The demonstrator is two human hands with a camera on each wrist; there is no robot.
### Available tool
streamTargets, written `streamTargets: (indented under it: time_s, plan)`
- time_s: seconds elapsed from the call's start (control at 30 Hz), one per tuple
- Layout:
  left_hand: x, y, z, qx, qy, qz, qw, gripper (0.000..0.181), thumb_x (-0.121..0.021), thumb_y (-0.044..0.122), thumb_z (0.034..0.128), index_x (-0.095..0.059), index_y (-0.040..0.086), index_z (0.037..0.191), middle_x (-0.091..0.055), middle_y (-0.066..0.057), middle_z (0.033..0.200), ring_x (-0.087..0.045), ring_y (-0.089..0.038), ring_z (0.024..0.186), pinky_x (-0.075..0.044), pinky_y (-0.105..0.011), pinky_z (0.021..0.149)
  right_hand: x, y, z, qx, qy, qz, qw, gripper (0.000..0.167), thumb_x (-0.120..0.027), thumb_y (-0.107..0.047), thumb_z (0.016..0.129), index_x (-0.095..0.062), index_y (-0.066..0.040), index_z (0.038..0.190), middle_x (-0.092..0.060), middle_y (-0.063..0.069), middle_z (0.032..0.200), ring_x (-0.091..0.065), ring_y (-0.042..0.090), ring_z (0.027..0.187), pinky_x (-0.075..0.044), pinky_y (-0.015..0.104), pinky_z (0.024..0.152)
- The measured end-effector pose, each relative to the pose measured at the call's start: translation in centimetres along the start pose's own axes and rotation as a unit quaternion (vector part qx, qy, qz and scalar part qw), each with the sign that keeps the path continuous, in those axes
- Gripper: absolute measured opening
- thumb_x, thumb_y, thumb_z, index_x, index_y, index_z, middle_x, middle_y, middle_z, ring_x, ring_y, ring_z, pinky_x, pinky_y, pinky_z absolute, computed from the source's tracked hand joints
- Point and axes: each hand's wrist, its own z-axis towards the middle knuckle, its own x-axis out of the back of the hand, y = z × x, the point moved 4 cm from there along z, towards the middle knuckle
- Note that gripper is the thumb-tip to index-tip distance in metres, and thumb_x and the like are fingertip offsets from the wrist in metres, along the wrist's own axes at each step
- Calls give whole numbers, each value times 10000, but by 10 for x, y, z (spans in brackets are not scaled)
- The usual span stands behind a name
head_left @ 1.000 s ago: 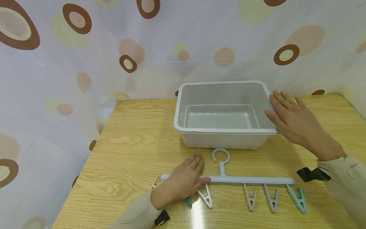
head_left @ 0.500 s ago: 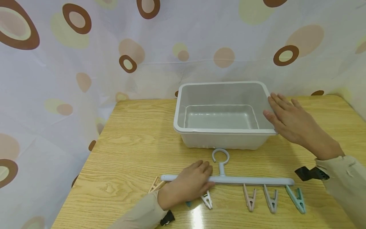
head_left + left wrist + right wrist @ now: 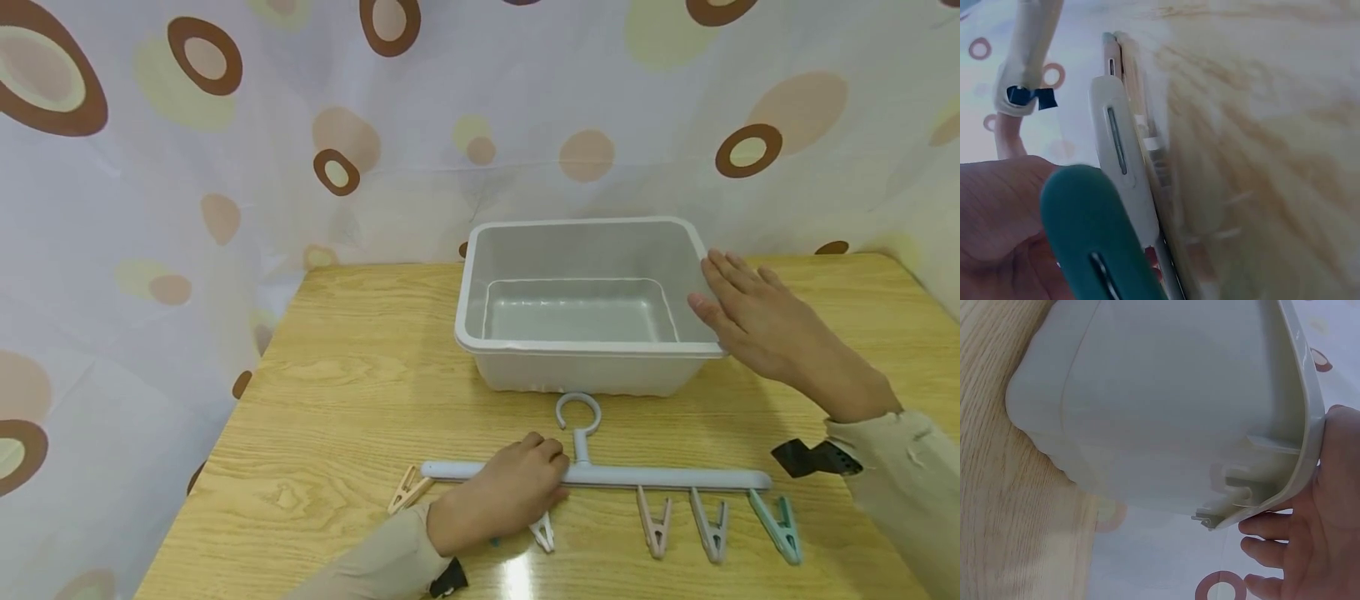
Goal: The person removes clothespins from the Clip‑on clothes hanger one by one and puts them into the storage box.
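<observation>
Clip hanger (image 3: 675, 477): flat on the wooden table (image 3: 337, 375), just in front of the plastic basin (image 3: 585, 372)
Left hand (image 3: 510, 487): curled around hanger beside its hook (image 3: 581, 446), apparently taking hold; next, probably calling for a firm, level grip
Right hand (image 3: 772, 333): straight-fingered, touching basin's right end, seemingly steadying

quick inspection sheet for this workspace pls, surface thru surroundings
Surface: wood-grain table, with a bright glare spot near the front
Job's things: pale hanger lying in front of light grey tub; coloured clips along the hanger's near side
Clutter: nothing seen
Grips: left grip curled over the hanger; right grip, fingers fairly straight, against the tub's right rim
Cables: nothing seen
Surroundings: circle-patterned cloth behind and to the sides
</observation>
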Motion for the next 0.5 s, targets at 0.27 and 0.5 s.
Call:
streamTargets:
  time_s: [0.27, 0.5]
  plan:
    - [-1, 0, 7, 258, 95, -331, 9991, 233, -648, 286, 931, -696, 99, 1062, -626, -5, 998, -568, -94, 838, -485, -151, 704, 0, -1, 1, -29, -151, 98, 9998, 667, -246, -382, 1064, -108, 117, 1484, -62, 312, 1552, -13, 443, 1439, 1, 586, 1141]
    - [0, 6, 10, 505, -122, -840, 9951, 214, -731, 195, 865, -654, 59, 1012, -603, -11, 879, -541, -90, 758, -473, -164, 694, 0, -1, 1, -51, -142, 229, 9996, 661, -250, -373, 1065, -106, 118, 1484, -64, 323, 1546, -29, 466, 1429, -23, 592, 1139]
